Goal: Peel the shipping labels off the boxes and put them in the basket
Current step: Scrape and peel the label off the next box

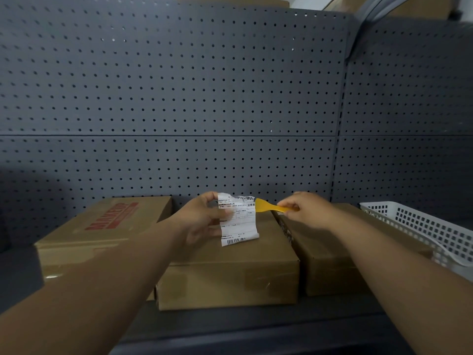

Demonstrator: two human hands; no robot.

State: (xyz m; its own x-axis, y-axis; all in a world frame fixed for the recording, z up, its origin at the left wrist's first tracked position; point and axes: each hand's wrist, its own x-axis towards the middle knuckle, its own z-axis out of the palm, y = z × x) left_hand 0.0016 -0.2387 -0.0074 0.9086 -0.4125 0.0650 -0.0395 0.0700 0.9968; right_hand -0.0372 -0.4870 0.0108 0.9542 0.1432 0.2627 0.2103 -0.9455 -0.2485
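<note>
The job is sitting somewhere in its middle, judging by what is showing: the left hand is pinching a shipping label between thumb and curled fingers and holding it upright over the middle box, with the label's lower edge hanging right at the box top (whether the last corner is stuck or free, I cannot tell). The right hand is gripping the handle of a yellow scraper, whose flat blade is touching the label's torn upper right edge. So 1 label is looking as good as off, and it is not yet lying in the white basket, which is standing at the far right beside the right box; what the basket is holding cannot be made out. The left box is showing red print and no label on top, while a sliver of white print is peeking out on the right box near the right hand, so likely more peeling is waiting. The label is thin, crinkled white paper with black barcodes, ragged along the top. All 3 boxes are plain brown cardboard, flat and rectangular, taped at the seams. The basket is rigid plastic with a square grid of holes, the scraper is smooth plastic, and a grey perforated pegboard is rising behind the dark surface
</note>
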